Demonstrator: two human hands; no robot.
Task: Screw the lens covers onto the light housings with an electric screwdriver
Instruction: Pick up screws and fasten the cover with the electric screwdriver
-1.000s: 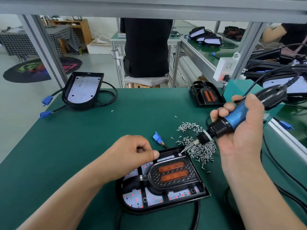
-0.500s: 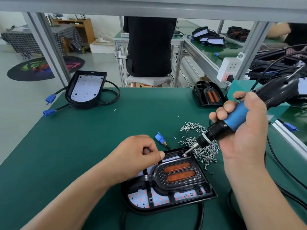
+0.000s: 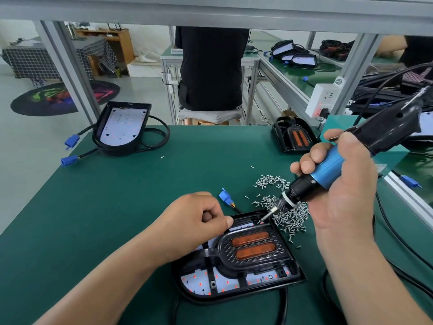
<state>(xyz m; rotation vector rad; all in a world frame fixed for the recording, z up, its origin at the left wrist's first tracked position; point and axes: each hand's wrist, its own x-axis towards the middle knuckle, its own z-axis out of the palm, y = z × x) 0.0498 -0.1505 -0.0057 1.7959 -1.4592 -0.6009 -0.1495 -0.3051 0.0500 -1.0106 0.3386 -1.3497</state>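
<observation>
Blue-and-black electric screwdriver (image 3: 328,170), gripped by right hand (image 3: 346,198).
Tip was set on black ribbed lens cover (image 3: 255,261), just beside fisted, empty left hand (image 3: 192,221).

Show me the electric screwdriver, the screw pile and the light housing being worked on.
electric screwdriver (image 3: 326,168): head view, on its blue grip section.
screw pile (image 3: 293,217): head view, on the dense part beside the housing.
near light housing (image 3: 234,297): head view, on its black front rim.

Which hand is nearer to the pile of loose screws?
Right. The right hand, gripping the screwdriver, is beside the screws; the left hand rests on the housing, farther off.
</observation>
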